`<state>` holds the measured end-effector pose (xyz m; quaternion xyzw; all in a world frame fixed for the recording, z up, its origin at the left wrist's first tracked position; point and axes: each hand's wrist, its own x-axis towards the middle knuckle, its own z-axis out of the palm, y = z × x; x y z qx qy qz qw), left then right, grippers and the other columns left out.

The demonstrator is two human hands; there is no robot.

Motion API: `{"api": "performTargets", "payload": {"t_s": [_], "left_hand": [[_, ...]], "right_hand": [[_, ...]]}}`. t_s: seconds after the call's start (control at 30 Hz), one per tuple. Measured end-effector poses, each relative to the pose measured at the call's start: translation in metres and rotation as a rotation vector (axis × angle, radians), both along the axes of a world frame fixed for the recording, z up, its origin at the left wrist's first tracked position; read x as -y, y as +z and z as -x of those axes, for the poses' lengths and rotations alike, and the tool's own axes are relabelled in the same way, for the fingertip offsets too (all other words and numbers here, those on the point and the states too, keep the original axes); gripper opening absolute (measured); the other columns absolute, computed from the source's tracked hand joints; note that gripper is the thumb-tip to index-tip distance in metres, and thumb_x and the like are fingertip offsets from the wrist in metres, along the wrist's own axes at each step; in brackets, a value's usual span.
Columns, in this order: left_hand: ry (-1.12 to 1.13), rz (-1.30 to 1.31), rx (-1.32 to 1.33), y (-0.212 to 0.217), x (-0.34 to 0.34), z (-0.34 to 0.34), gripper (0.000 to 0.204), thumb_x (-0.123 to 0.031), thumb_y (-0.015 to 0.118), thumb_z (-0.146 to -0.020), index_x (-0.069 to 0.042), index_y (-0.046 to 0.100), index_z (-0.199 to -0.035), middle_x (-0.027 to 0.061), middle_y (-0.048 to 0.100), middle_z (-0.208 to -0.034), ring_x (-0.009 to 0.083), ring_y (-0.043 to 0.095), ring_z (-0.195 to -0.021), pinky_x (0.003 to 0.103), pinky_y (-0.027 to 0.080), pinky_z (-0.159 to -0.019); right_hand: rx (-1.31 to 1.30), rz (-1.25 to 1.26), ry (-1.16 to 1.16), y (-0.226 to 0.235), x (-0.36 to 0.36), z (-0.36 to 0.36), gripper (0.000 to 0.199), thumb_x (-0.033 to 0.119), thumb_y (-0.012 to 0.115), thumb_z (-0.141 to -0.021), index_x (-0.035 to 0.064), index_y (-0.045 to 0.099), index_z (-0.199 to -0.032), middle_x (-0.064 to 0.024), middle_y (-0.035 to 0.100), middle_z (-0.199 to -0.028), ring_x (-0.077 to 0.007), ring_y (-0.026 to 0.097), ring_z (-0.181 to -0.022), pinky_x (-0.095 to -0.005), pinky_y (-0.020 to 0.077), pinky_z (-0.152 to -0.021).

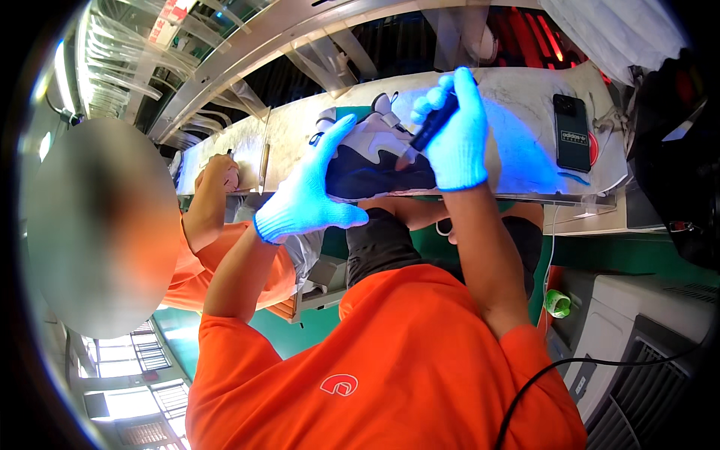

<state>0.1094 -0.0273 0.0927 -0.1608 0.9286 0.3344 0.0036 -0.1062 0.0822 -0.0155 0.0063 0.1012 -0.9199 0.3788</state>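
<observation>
A grey, white and black shoe [375, 161] lies on its side on the worktable in front of me. My left hand [307, 187], in a knitted glove lit bright blue, spans the shoe's left end. Its fingers reach along the far side and its thumb lies by the near edge, steadying it. Above the shoe's right part, my gloved right hand [459, 135] is closed round a dark-handled brush [435, 126]. The brush slants down to the left, its brownish tip at the shoe's black panel. Whether the tip touches is hard to tell.
The pale worktable [517, 97] has a strong blue glow on its right. A black phone [571, 133] lies there beside a red round item. To my left, a co-worker's hand [217, 171] works near a thin stick [264, 166]. Behind the table runs a machine with red-lit bars [536, 37].
</observation>
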Motion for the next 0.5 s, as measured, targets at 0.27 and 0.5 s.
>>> {"api": "performTargets", "payload": {"t_s": [0.27,0.5], "left_hand": [[0.047,0.071,0.010,-0.004,0.000,0.011,0.134,-0.025,0.105,-0.064,-0.013,0.034,-0.176,0.0273,0.051,-0.164,0.0426,0.052,-0.152,0.050,0.041,-0.129],[0.096,0.035,0.001,-0.004,-0.007,0.024,0.132,-0.026,0.105,-0.063,-0.009,0.035,-0.175,0.0298,0.049,-0.165,0.0442,0.051,-0.153,0.050,0.043,-0.129]], "right_hand": [[-0.240,-0.076,-0.136,-0.008,0.010,-0.010,0.036,0.036,0.062,-0.116,0.0098,0.062,-0.091,-0.0016,0.056,-0.061,-0.0166,0.052,-0.047,-0.0341,0.0456,-0.049],[-0.058,0.073,-0.044,0.015,0.024,-0.032,0.049,0.056,0.055,-0.117,0.0134,0.065,-0.097,-0.0005,0.051,-0.068,-0.0160,0.048,-0.055,-0.0343,0.0414,-0.051]]}}
